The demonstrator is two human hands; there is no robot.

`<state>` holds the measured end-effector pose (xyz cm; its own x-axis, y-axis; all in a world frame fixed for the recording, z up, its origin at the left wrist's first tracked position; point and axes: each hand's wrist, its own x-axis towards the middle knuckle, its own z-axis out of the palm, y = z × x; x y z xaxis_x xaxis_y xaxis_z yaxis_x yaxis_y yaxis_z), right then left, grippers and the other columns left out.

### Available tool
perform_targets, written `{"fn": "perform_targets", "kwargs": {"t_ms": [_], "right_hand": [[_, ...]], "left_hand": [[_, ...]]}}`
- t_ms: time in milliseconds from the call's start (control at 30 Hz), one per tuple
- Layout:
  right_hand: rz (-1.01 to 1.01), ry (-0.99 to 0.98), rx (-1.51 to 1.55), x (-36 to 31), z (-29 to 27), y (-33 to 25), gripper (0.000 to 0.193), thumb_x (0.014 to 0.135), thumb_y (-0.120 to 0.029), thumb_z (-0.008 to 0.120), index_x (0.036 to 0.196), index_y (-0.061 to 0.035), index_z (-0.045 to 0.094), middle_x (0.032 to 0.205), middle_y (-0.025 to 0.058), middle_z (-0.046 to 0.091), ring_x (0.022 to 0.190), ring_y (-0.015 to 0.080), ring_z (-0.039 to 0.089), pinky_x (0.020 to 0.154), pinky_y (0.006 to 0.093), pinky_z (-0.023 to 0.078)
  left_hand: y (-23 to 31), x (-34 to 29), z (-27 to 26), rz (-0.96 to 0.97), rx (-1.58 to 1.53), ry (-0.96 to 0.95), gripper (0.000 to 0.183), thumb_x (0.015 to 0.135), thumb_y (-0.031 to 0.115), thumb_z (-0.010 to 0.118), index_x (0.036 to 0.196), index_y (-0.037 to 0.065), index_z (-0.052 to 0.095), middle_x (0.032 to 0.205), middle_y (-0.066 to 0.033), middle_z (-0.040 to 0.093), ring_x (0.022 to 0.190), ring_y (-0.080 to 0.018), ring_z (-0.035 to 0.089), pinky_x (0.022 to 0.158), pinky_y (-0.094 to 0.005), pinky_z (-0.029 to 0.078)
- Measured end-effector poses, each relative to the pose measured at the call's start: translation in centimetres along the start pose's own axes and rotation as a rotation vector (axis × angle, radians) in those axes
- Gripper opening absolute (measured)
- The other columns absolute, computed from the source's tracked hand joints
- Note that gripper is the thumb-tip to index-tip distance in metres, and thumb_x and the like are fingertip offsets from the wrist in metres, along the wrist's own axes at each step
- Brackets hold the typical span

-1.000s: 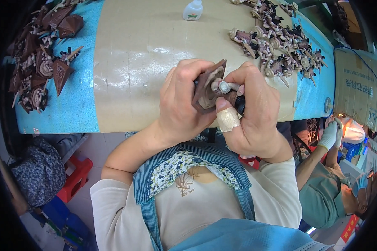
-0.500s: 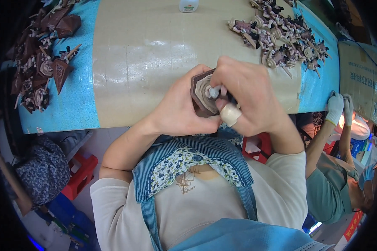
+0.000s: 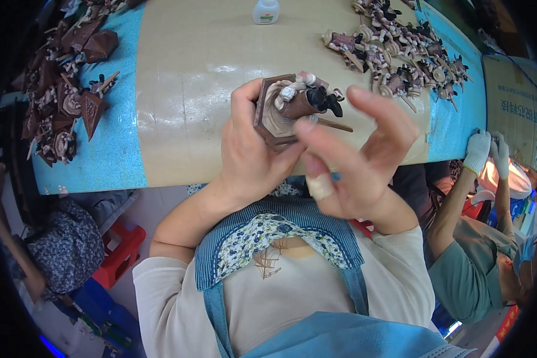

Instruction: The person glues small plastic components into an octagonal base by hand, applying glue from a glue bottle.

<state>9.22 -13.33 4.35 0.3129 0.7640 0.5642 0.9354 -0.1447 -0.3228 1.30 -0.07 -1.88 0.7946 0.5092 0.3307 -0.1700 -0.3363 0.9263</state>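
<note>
My left hand is wrapped round the brown polygonal base of a painted figurine. The figurine has a brown barrel-like part, black boots, pale bits and a thin stick pointing right. Its base is tilted toward me, above the near edge of the table. Just right of it, my right hand has its fingers spread, slightly blurred, with beige tape round the thumb. The right index fingertip is close to the figurine's lower side; whether it touches I cannot tell.
Brown pointed pieces and figurines are heaped at the left on blue sheeting. More figurines lie at the far right. A white bottle stands at the back. A co-worker's gloved hand is at the right edge; a red stool stands lower left.
My right hand has come off the figurine and opened, moving right. My left hand has shifted left with the figurine, whose boots and stick now show.
</note>
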Motion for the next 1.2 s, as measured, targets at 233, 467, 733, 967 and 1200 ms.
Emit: {"fn": "perform_targets", "kwargs": {"t_ms": [233, 467, 733, 967, 1200], "right_hand": [[0.054, 0.054, 0.041, -0.1, 2.3, -0.8, 0.034, 0.059, -0.009, 0.069, 0.093, -0.0051, 0.070, 0.131, 0.0188, 0.048, 0.112, 0.0334, 0.041, 0.093, 0.0391, 0.038], [0.278, 0.135, 0.326, 1.9, 0.5, 0.2, 0.035, 0.072, -0.011, 0.073, 0.104, -0.0021, 0.062, 0.120, 0.0196, 0.052, 0.112, 0.0292, 0.049, 0.095, 0.0390, 0.039], [0.023, -0.327, 0.659, 4.5, -0.2, 4.1, 0.032, 0.065, 0.000, 0.064, 0.096, -0.0013, 0.070, 0.097, 0.0109, 0.066, 0.091, 0.0256, 0.061, 0.081, 0.0344, 0.047], [0.129, -0.149, 0.793, 3.8, 1.9, 6.8, 0.044, 0.068, 0.004, 0.061, 0.111, -0.0013, 0.061, 0.112, 0.0109, 0.061, 0.101, 0.0248, 0.056, 0.089, 0.0334, 0.045], [0.430, -0.014, 0.408, 6.3, 7.9, 10.1, 0.054, 0.075, -0.009, 0.067, 0.124, 0.0000, 0.047, 0.119, 0.0178, 0.054, 0.113, 0.0343, 0.050, 0.095, 0.0420, 0.041]], "left_hand": [[0.1, -0.3, -0.2, 0.016, -0.024, 0.042, 0.066, 0.072, 0.013, 0.080, 0.119, -0.001, 0.036, 0.099, -0.0159, 0.064, 0.089, -0.0276, 0.067, 0.074, -0.0342, 0.053], [0.1, -0.4, -1.0, -0.176, -0.297, -0.049, 0.062, 0.071, 0.009, 0.079, 0.117, -0.001, 0.039, 0.102, -0.0144, 0.062, 0.092, -0.0215, 0.064, 0.079, -0.0314, 0.051], [1.1, 0.3, -2.8, -0.597, -0.871, -0.455, 0.067, 0.068, 0.010, 0.080, 0.123, 0.000, 0.043, 0.111, -0.0056, 0.054, 0.102, -0.0143, 0.053, 0.090, -0.0306, 0.043], [0.5, 2.7, -10.6, -0.373, -0.161, -0.185, 0.070, 0.070, 0.011, 0.079, 0.128, -0.002, 0.042, 0.114, -0.0106, 0.052, 0.103, -0.0193, 0.053, 0.091, -0.0339, 0.044], [-0.8, 9.7, -16.0, -0.255, -1.029, 0.104, 0.054, 0.092, 0.019, 0.058, 0.133, -0.009, 0.036, 0.132, -0.0287, 0.042, 0.120, -0.0347, 0.049, 0.097, -0.0453, 0.048]]}}
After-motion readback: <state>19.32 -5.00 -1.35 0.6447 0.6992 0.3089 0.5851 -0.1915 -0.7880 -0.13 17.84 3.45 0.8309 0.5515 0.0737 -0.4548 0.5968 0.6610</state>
